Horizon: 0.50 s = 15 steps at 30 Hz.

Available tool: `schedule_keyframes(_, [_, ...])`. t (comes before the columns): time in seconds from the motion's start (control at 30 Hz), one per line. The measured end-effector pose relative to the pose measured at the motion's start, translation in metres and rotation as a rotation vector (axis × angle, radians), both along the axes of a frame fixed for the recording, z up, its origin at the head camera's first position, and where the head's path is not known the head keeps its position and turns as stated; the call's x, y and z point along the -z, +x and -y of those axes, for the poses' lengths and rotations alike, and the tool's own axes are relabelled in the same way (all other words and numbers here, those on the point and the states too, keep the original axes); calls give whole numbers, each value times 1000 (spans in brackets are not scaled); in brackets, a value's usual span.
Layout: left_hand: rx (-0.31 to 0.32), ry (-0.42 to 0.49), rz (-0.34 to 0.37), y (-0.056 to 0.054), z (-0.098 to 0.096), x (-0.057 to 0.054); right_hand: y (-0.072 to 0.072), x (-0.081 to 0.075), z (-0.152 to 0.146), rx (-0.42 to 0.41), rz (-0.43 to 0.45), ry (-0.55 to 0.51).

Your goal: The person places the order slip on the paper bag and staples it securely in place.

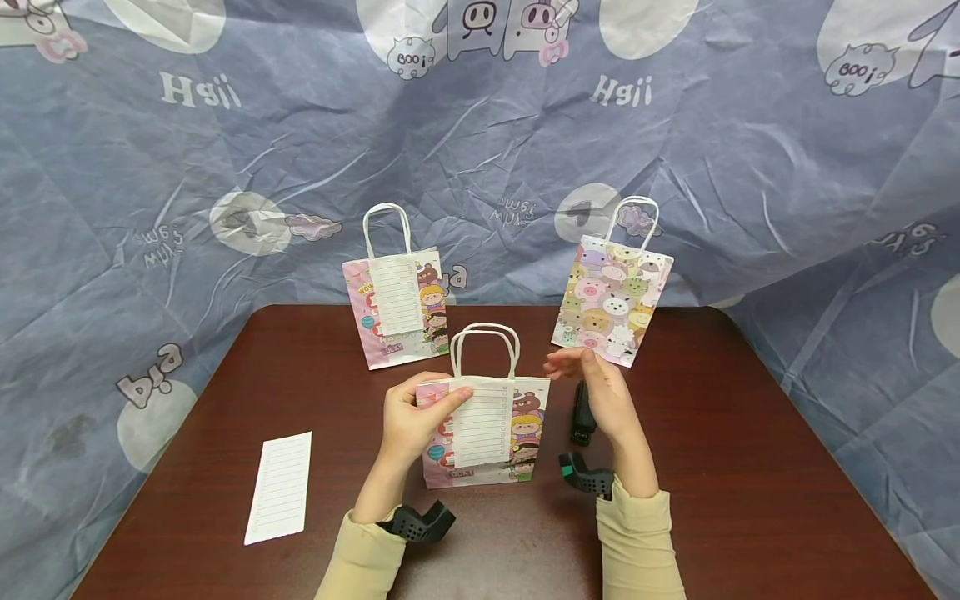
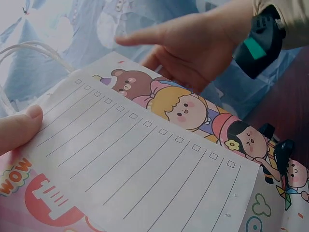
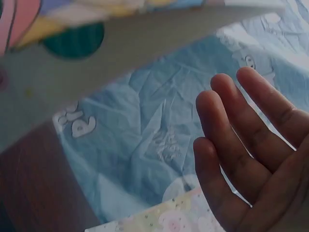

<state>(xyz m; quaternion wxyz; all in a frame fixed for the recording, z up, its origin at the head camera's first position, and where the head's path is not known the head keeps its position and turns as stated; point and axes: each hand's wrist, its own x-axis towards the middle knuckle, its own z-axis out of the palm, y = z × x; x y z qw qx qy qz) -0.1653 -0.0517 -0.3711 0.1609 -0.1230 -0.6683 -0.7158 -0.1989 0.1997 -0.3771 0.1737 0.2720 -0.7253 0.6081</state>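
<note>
Head: bag [image 1: 528,429] (nearest) in left fingers [image 1: 447,406]

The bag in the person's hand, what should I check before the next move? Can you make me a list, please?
1. Left hand grips the front bag: ok, thumb in front.
2. Lined sheet lies against the front bag: ok.
3. Lined sheet firmly fastened: cannot tell.
4. Right hand free: ok, it holds nothing.
5. Black tool near the right hand: ok, on the table.
6. Animal-print bag has a sheet too: not ok, none shows on its front.
</note>
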Motion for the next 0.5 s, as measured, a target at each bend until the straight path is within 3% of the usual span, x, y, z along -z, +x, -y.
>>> schedule_keyframes(0.3, [4, 6, -18, 0, 0, 0, 0, -3, -3, 171, 117, 27])
schedule_keyframes(0.5, [9, 4, -25, 0, 0, 1, -6, 7, -7, 268, 187, 10])
